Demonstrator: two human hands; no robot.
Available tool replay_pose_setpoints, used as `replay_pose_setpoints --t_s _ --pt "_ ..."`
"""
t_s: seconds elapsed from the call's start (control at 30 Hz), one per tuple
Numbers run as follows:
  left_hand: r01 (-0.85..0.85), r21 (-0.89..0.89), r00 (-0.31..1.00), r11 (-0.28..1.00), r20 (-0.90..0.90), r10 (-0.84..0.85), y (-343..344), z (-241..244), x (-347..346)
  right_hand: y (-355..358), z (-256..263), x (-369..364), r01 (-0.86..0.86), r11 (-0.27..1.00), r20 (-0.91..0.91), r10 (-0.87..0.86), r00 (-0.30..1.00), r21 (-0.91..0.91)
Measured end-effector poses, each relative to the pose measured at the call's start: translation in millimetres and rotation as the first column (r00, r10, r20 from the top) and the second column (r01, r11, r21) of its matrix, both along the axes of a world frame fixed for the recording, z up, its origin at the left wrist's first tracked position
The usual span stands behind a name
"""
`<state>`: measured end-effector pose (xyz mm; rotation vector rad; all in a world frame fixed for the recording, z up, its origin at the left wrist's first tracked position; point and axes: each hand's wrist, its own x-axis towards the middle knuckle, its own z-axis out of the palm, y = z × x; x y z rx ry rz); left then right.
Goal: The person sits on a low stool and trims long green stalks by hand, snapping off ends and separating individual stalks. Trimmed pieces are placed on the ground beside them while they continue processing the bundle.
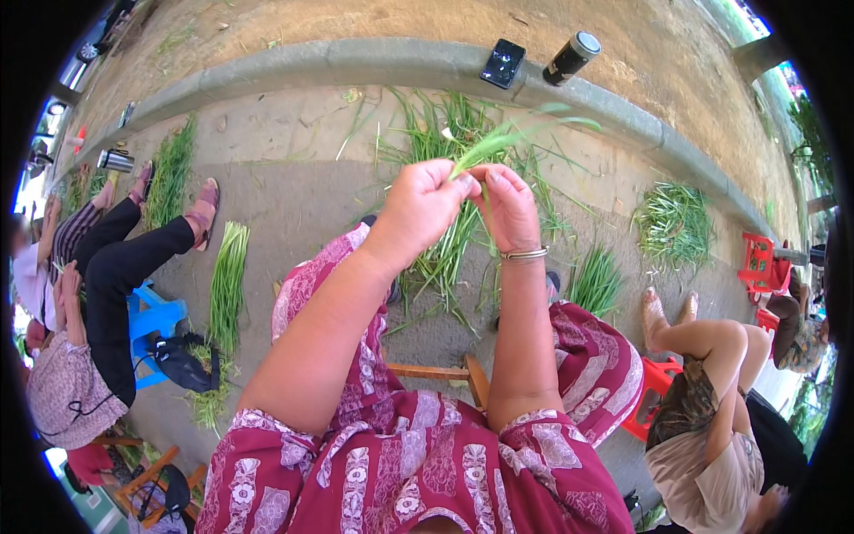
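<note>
Both hands meet in front of me above a loose heap of long green stalks (440, 257), which look like garlic chives. My left hand (427, 200) is closed on a few green stalks (490, 145), whose leafy ends point up and to the right. The fingertips of my right hand (508, 203), with a bangle at the wrist, pinch a thin green blade that hangs down beside the palm. On the ground to the right of the heap lies a small green bundle (596, 280). A neat bundle of stalks (228, 287) lies to the left.
A phone (504, 63) and a dark tumbler (571, 59) stand on the concrete curb (400, 60). People sit on both sides, near a blue stool (155, 320) and a red stool (650, 394). Another pile of greens (675, 225) lies at right, and a black bag (187, 362) at left.
</note>
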<state>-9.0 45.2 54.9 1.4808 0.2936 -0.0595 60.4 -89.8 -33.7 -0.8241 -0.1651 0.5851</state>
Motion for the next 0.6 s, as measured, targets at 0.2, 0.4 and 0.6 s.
replay_pose_setpoints --t_s 0.2,0.4,0.6 --pt "-0.172 -0.457 0.979 0.873 -0.181 0.098 5 23 1 -42 -127 -5 0.273 0.243 0.323 0.193 0.927 -0.931" --pt "-0.234 -0.545 0.969 0.805 -0.194 0.15 10 25 1 -58 -218 -52 0.171 -0.084 0.163 0.099 0.982 -0.982" --pt "-0.223 -0.631 0.974 0.743 -0.179 0.14 11 31 -1 -30 -305 -66 -0.015 0.312 -0.081 -0.201 0.976 -0.95"
